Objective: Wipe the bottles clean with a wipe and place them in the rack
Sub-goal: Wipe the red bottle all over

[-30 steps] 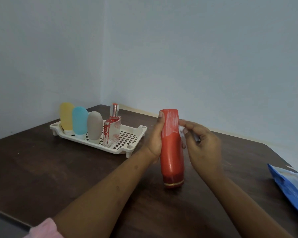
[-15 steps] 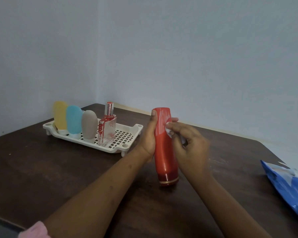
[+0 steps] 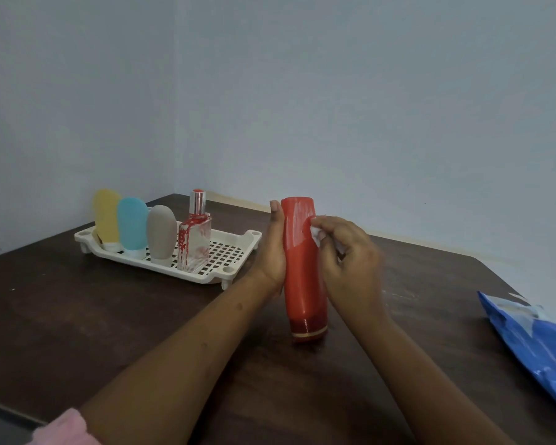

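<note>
My left hand [image 3: 272,252] held the red bottle [image 3: 304,277] upright on its cap near the middle of the table [image 3: 77,316], palm against its left side and thumb pointing up along the edge; how my other fingers lay behind it could not be seen. My right hand [image 3: 347,255] had its fingers curled, pinching the small white wipe [image 3: 316,232] against the bottle's upper right edge. Half a second before, the wipe had been on the front face, and before that at the right edge again, so I was rubbing to and fro across the top part. A pale smear was there yet, so I judged this bottle only partly cleaned. The white rack [image 3: 206,277] stood at the far left, already holding the yellow bottle [image 3: 106,216], blue bottle [image 3: 131,221], grey bottle [image 3: 161,232] and glass perfume bottle [image 3: 195,239], with free space at its right end. A blue packet [image 3: 533,342] lay at the right edge.
</note>
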`<control>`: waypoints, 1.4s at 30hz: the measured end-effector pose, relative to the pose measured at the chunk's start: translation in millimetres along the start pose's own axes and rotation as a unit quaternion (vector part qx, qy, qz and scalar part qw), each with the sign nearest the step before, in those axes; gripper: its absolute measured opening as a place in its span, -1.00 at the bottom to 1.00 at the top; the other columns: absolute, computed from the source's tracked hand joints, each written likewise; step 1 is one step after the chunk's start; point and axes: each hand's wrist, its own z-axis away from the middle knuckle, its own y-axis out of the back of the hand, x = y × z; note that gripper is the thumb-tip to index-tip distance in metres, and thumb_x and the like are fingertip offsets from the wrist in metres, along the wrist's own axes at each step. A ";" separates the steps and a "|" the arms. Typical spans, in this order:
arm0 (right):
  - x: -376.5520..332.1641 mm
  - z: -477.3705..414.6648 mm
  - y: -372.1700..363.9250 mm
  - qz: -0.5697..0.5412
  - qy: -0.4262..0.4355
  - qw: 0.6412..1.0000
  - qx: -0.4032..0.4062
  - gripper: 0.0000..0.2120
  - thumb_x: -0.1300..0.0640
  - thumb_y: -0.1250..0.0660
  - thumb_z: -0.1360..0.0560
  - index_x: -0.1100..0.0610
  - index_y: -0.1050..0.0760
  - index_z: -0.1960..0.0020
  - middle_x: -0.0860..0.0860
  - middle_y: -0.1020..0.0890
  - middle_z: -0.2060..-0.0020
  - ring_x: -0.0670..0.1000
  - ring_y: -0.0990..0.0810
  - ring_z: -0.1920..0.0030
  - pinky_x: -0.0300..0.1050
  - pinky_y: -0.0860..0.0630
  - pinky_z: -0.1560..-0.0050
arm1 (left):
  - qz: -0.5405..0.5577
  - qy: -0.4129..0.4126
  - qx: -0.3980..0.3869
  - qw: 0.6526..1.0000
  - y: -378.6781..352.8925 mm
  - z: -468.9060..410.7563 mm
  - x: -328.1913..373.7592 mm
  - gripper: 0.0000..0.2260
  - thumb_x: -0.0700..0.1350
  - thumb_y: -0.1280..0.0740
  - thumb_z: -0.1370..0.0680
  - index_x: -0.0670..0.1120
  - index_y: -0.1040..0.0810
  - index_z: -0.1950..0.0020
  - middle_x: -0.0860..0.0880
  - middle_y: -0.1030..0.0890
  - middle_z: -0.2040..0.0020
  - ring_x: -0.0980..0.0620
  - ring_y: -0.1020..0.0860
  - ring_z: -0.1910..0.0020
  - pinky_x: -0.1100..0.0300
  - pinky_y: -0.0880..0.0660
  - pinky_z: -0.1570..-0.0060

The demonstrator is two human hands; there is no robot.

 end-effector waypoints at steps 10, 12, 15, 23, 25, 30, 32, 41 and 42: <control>-3.9 1.3 0.1 0.020 0.057 0.998 0.003 -0.76 0.36 -0.24 -0.43 0.19 -0.62 0.01 0.02 -0.65 0.06 -0.06 -0.59 -0.02 -0.08 -0.52 -0.08 | -0.005 -0.014 0.049 0.999 -4.0 0.5 0.3 -0.26 0.45 -0.03 -0.36 -0.15 -0.61 -0.03 -0.19 -0.63 0.04 -0.11 -0.62 0.02 -0.02 -0.51 -0.14; -10.2 4.5 -0.8 0.030 0.099 0.994 -0.019 -0.78 0.33 -0.22 -0.45 0.20 -0.60 -0.01 0.04 -0.65 0.05 -0.06 -0.56 -0.03 -0.16 -0.48 -0.13 | -0.017 -0.011 0.050 0.999 -4.6 1.3 1.9 -0.24 0.41 0.04 -0.45 -0.18 -0.61 -0.09 -0.21 -0.63 -0.01 -0.11 -0.62 -0.02 0.00 -0.52 -0.15; -16.3 8.7 6.7 0.026 0.080 0.994 -0.066 -0.84 0.21 -0.28 -0.50 0.00 -0.41 -0.03 -0.01 -0.63 0.08 -0.09 -0.56 0.07 -0.33 -0.47 0.03 | -0.059 0.001 0.077 0.995 -5.6 3.2 3.2 -0.28 0.35 0.14 -0.57 -0.06 -0.70 -0.03 -0.12 -0.69 0.04 -0.07 -0.64 -0.03 -0.02 -0.50 -0.22; -18.7 5.2 4.4 0.009 0.028 0.996 -0.084 -0.69 0.16 -0.31 -0.52 -0.17 -0.22 0.00 0.02 -0.63 0.03 -0.05 -0.60 0.04 -0.19 -0.54 0.09 | -0.105 0.005 0.131 0.986 -5.1 0.0 -1.5 -0.26 0.59 -0.02 -0.33 0.07 -0.72 0.08 -0.14 -0.70 0.01 -0.10 -0.66 -0.06 -0.14 -0.50 -0.24; -19.6 8.4 6.1 0.039 0.078 0.990 -0.112 -0.73 0.15 -0.32 -0.52 -0.10 -0.25 -0.01 0.04 -0.62 0.06 -0.04 -0.58 0.08 -0.22 -0.50 0.15 | -0.119 0.013 0.107 0.987 -4.8 0.6 1.0 -0.15 0.65 -0.04 -0.26 0.02 -0.69 -0.04 -0.14 -0.69 -0.03 -0.08 -0.65 -0.08 -0.13 -0.49 -0.24; -16.5 3.0 18.3 0.109 0.127 0.979 -0.118 -0.74 0.11 -0.34 -0.49 -0.06 -0.23 0.04 0.03 -0.62 0.16 -0.01 -0.57 0.20 -0.20 -0.49 0.28 | -0.105 0.043 0.060 0.992 -10.0 7.5 6.9 -0.38 0.34 0.07 -0.57 0.09 -0.71 0.20 0.01 -0.71 0.20 0.04 -0.67 0.06 0.07 -0.55 -0.09; -14.8 -2.7 20.9 0.110 0.126 0.980 -0.109 -0.79 0.08 -0.29 -0.51 -0.04 -0.23 0.03 0.04 -0.62 0.15 0.01 -0.59 0.17 -0.09 -0.54 0.26 | -0.105 0.042 0.065 0.991 -12.5 10.0 6.9 -0.45 0.34 0.02 -0.57 0.06 -0.66 0.14 0.00 -0.71 0.21 0.01 -0.66 0.04 0.05 -0.55 -0.10; -20.4 -1.5 21.4 0.119 0.154 0.971 -0.136 -0.85 0.13 -0.24 -0.50 0.01 -0.26 0.03 0.03 -0.57 0.16 0.02 -0.54 0.18 -0.09 -0.51 0.27 | -0.077 0.032 0.039 0.996 -15.4 13.5 6.0 -0.44 0.30 0.03 -0.59 -0.03 -0.62 0.08 0.00 -0.69 0.27 0.09 -0.67 0.17 0.20 -0.57 0.10; -20.0 -1.5 24.1 0.114 0.160 0.970 -0.146 -0.87 0.11 -0.21 -0.49 0.01 -0.26 0.04 0.02 -0.57 0.16 0.02 -0.55 0.18 -0.08 -0.50 0.26 | -0.072 0.030 0.039 0.996 -15.8 14.2 6.7 -0.43 0.31 0.04 -0.58 -0.03 -0.63 0.06 -0.01 -0.70 0.24 0.08 -0.67 0.16 0.20 -0.57 0.10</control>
